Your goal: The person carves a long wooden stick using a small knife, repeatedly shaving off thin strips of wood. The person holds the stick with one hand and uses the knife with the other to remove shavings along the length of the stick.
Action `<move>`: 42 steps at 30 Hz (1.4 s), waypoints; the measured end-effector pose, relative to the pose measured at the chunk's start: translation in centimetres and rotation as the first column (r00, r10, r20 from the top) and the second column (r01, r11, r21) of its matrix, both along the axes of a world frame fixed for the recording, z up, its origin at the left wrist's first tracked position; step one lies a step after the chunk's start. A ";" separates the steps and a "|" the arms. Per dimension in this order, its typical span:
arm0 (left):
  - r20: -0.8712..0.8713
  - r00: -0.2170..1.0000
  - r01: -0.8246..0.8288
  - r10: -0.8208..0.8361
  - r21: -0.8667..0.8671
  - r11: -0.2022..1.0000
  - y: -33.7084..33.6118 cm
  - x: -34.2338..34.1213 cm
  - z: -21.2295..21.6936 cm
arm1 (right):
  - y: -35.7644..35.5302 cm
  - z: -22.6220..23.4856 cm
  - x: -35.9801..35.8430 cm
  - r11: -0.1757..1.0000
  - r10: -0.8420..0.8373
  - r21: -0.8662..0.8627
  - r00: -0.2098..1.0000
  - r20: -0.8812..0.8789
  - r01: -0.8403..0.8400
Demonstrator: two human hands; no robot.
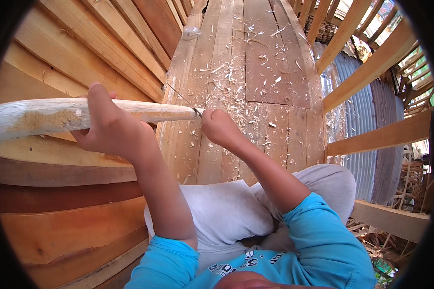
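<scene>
A long pale wooden pole (43, 115), peeled and tapering toward its right end, lies across the left side of the view. My left hand (112, 120) is closed around its middle, thumb on top. At the tapered tip, my right hand (218, 126) is closed on a thin dark tool (182, 98), narrow like a knife blade or stiff wire. It slants up and left from the fist and crosses the pole's tip. The part inside my right hand is hidden, so its exact kind does not show.
Wood shavings (222, 72) litter the plank floor (294, 139) ahead. Leaning boards (67, 48) rise close on the left. A slatted wooden railing (381, 137) stands on the right, with corrugated metal sheets (359, 111) beyond it. A small clear plastic item (191, 32) lies farther off.
</scene>
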State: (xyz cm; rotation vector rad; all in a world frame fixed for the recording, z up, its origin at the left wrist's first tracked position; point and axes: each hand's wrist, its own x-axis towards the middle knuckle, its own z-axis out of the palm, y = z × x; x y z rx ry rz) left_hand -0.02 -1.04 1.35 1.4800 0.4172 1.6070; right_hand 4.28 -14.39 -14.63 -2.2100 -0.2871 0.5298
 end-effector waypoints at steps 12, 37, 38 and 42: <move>0.170 0.985 0.077 -0.037 -0.239 0.968 -2.4 0.3 1.8 | -0.4 -1.8 0.4 0.977 -0.189 0.081 0.977 -0.100 0.197; 0.129 0.990 0.078 -0.051 -0.213 0.974 -2.7 0.3 1.5 | -1.6 -1.4 1.4 0.993 -0.121 -0.012 0.990 -0.073 0.121; 0.138 0.989 0.074 -0.046 -0.204 0.976 -2.7 0.4 1.5 | -1.6 -1.5 0.9 0.993 -0.116 -0.025 0.992 -0.046 0.115; 0.145 0.989 0.047 -0.023 -0.165 0.985 -1.9 0.2 0.8 | 0.1 -0.2 -0.4 0.987 -0.146 0.067 0.989 0.006 0.145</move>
